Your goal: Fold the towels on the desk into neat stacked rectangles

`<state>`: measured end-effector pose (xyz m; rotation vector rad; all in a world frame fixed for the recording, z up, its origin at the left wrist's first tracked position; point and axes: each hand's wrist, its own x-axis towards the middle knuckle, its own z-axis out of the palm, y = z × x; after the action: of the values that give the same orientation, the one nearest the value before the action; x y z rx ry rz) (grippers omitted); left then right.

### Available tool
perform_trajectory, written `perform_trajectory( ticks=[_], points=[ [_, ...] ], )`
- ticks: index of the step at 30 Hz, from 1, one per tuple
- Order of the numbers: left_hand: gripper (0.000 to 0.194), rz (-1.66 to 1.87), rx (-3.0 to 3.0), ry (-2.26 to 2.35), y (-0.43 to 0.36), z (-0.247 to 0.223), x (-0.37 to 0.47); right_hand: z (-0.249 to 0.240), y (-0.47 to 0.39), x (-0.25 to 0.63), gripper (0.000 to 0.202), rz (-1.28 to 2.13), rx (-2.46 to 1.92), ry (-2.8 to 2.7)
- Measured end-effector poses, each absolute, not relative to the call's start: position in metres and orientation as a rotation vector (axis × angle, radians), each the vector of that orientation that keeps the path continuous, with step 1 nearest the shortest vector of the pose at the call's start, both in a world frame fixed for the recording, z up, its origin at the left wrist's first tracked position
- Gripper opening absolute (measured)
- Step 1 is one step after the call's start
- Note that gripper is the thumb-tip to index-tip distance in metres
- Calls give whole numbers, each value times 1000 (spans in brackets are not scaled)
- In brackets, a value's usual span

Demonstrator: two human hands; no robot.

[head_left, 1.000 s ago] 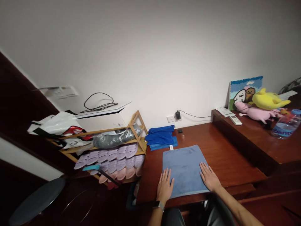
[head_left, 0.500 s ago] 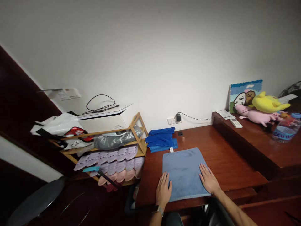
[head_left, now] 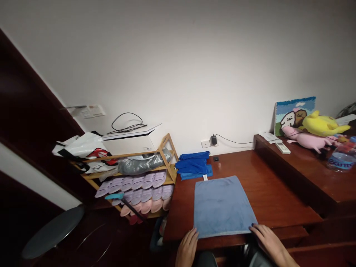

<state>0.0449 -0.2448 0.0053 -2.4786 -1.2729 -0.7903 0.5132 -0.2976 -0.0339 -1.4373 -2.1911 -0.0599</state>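
A light blue towel point(head_left: 224, 207) is spread flat on the wooden table point(head_left: 264, 185), its near edge close to the table's front. My left hand point(head_left: 187, 247) is at the towel's near left corner, with its fingers closed on the edge. At the near right corner, my right hand point(head_left: 269, 240) pinches the fabric between thumb and fingers. Both thumbs are partly hidden. Behind the towel lie several darker blue cloths point(head_left: 193, 165), piled up against the wall and showing a white tag.
A shoe rack point(head_left: 169, 174) with lilac and pink slippers stands left of the table. On the raised surface to the right are plush toys point(head_left: 308, 140), a remote control point(head_left: 283, 148) and a water bottle point(head_left: 342, 157). A charger point(head_left: 213, 139) is plugged into the wall.
Both hands have drawn back from lying flat along the towel's sides to its near corners, where the fingers now close on it. The view has shifted slightly.
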Motion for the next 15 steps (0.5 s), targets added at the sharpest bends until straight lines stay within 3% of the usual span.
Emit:
perform_trajectory(
  ticks=[3, 8, 11, 15],
  points=[
    [41, -806, -2502, -1228, -243, 19, 46, -32, -292, 518, 47, -94, -1410, -2183],
    [40, -864, -2444, -1193, -250, 45, 50, -3, -294, 518, 30, -235, -1338, -2191],
    [36, -945, -2388, -1263, -247, 78, 59, 35, -292, 521, 30, -339, -1307, -2132],
    [30, -1135, -2371, -1232, -222, 155, 76, 112, -272, 530, 29, -430, -1238, -1984]
  ],
)
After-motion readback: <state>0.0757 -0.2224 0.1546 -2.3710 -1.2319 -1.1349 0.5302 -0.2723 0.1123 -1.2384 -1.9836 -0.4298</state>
